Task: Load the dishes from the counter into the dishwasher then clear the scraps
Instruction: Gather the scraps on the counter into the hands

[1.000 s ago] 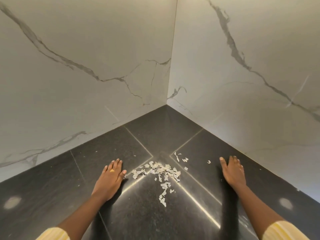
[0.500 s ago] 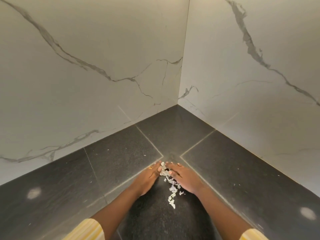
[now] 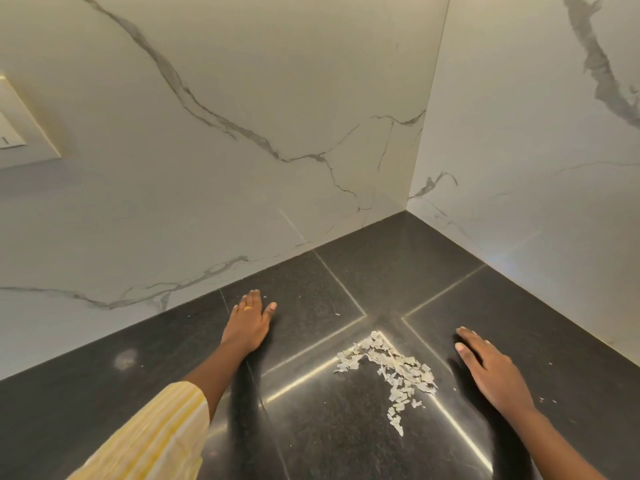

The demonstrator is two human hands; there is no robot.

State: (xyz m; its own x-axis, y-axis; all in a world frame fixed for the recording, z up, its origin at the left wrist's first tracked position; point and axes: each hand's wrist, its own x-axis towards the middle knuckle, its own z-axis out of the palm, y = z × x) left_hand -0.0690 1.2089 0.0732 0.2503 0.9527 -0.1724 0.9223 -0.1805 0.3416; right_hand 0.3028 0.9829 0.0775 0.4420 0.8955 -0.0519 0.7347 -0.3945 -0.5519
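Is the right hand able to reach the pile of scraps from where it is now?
Probably yes. The right hand is open right beside the scraps, and only bare counter lies between them.

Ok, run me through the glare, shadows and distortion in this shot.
Head view: glare streaks run along the counter seams beside the scraps; a dull round reflection lies left of the left forearm; dark shadows trail both forearms; left hand and right hand look sharp; the wall corner leans, wide-angle stretch.
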